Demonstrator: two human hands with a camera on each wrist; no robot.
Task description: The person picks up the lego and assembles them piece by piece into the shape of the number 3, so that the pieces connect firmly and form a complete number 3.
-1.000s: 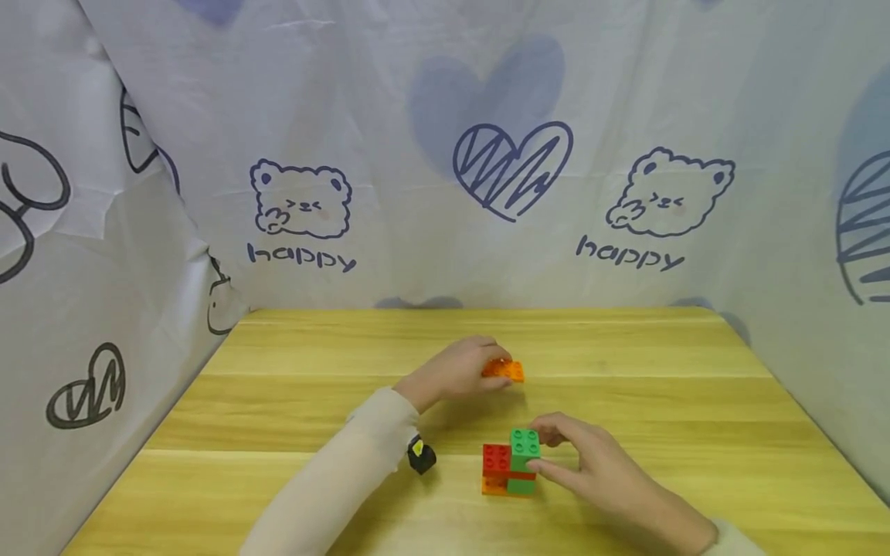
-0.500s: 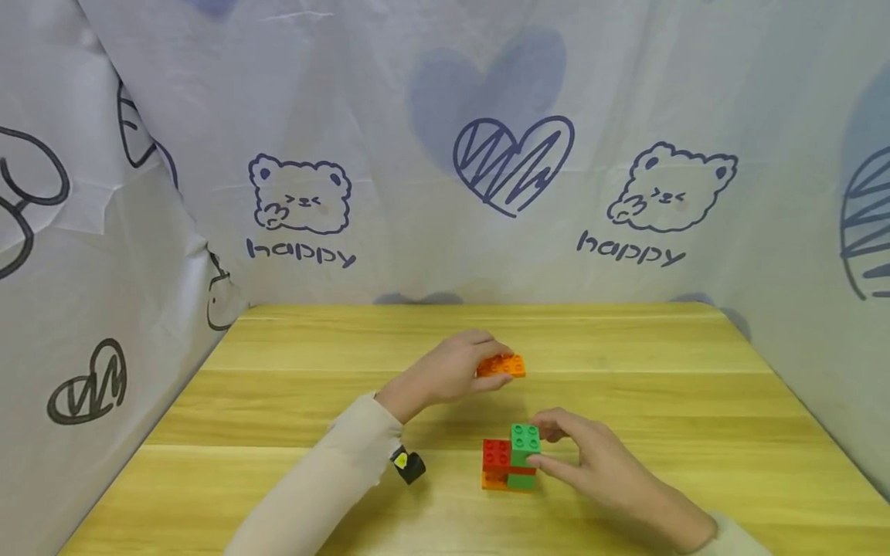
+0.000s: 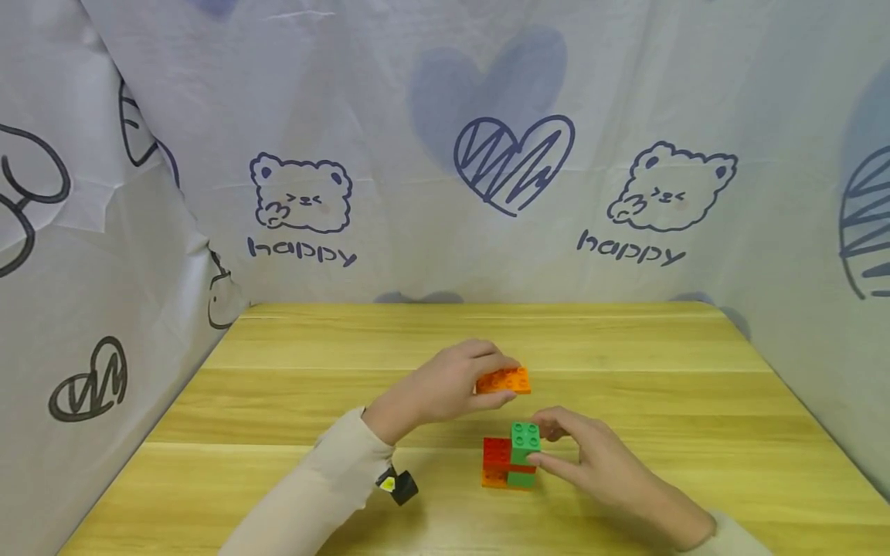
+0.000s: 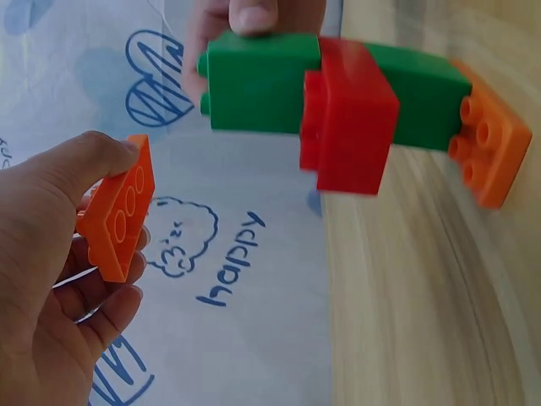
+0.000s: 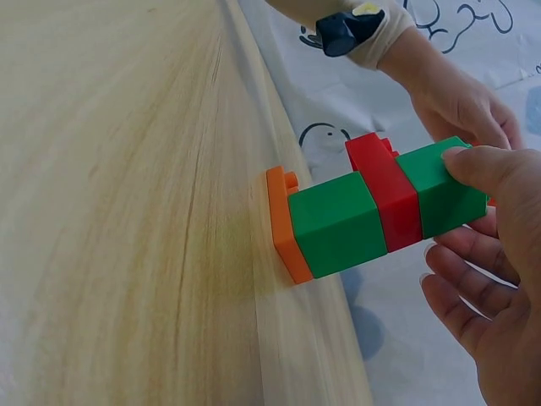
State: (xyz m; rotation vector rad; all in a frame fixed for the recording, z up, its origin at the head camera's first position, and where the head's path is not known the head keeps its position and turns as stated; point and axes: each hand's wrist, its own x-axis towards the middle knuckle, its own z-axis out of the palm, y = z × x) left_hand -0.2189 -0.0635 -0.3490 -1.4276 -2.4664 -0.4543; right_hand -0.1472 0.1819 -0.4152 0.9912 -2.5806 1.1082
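Observation:
My left hand (image 3: 455,384) pinches a flat orange toy building brick (image 3: 502,381) between thumb and fingers, raised over the table behind the stack. The left wrist view shows this orange brick (image 4: 120,211) with its hollow underside partly turned to the camera. On the table stands a stack of bricks: an orange base brick (image 5: 286,227), a green brick (image 5: 338,224), a red brick (image 3: 496,452) jutting to the left, and a green brick (image 3: 525,437) on top. My right hand (image 3: 598,467) holds the top green brick by its side, thumb in front and fingers behind.
The wooden table (image 3: 278,401) runs back to a white cloth (image 3: 389,139) printed with hearts, bears and writing. A small black wrist camera (image 3: 403,488) sits at the left sleeve. More cloth hangs at both sides.
My left hand has lifted the flat orange brick off the far part of the table and brought it slightly nearer the stack. My right hand stays at the top green brick.

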